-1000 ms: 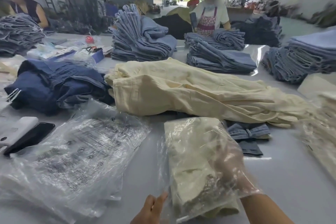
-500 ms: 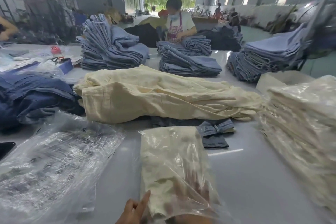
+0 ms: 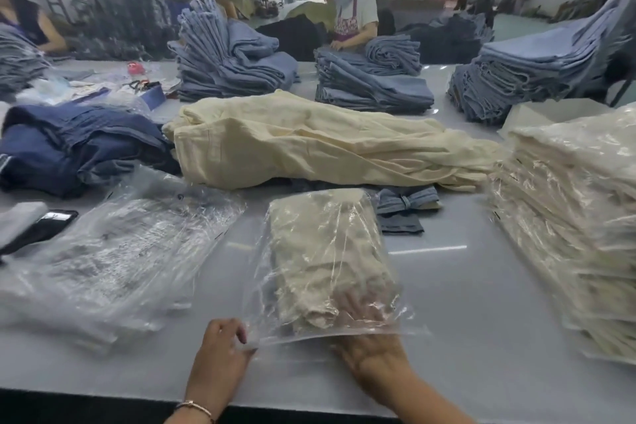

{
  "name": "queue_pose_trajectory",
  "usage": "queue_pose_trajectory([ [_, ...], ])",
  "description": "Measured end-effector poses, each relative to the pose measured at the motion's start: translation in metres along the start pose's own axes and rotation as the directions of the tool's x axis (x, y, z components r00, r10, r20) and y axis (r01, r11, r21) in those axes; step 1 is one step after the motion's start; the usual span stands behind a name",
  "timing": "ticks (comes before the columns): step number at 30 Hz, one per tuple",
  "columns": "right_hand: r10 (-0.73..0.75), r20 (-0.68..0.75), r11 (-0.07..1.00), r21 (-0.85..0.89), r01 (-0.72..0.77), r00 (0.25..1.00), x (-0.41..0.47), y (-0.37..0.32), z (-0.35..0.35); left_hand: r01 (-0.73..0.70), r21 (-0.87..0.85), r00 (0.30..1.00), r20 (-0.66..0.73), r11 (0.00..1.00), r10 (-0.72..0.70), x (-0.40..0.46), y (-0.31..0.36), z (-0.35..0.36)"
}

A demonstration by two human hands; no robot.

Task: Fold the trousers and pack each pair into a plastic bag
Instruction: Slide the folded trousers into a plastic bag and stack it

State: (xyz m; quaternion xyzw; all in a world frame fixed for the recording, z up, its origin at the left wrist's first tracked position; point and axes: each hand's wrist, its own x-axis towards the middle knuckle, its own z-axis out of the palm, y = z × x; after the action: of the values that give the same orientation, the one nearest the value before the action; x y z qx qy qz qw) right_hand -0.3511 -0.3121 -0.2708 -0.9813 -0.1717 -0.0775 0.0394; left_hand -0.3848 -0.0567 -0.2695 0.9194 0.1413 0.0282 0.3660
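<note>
Since a second ago, the right hand [image 3: 370, 348] has drawn back toward the mouth of the plastic bag [image 3: 327, 268], its fingers [image 3: 358, 303] lying straight inside on the folded cream trousers [image 3: 320, 251]. Left hand [image 3: 223, 341] fingers pinch the bag's near left corner. Beyond the bag on the table [image 3: 464, 303] lies the loose cream trousers pile [image 3: 309, 141].

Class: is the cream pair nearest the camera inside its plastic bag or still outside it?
Inside: plastic bag covers folded cream trousers.

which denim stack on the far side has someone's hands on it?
The middle denim stack, in front of the person in the apron. The left stack and right stack are untouched.
</note>
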Motion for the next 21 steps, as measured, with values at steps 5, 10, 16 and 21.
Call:
queue_pose_trajectory([
  [5,-0.057,-0.086,0.998,0.027,0.059,0.995,-0.046,0.022,0.009,0.271,-0.326,0.961,0.149,0.906,-0.234,-0.002,-0.02,-0.005],
  [10,0.165,-0.02,0.959,0.236,-0.155,0.986,-0.084,0.043,0.003,0.37,-0.558,0.927,0.168,0.743,-0.335,0.002,-0.021,-0.013],
  [16,0.375,-0.129,0.834,0.479,-0.273,0.918,-0.081,0.002,-0.008,0.463,-0.622,0.886,0.301,0.632,-0.353,0.004,-0.035,-0.021],
  [21,0.258,0.479,0.312,0.78,-0.542,0.839,-0.038,-0.093,-0.002,0.522,-0.564,0.849,0.416,0.64,-0.325,0.012,-0.047,-0.029],
])
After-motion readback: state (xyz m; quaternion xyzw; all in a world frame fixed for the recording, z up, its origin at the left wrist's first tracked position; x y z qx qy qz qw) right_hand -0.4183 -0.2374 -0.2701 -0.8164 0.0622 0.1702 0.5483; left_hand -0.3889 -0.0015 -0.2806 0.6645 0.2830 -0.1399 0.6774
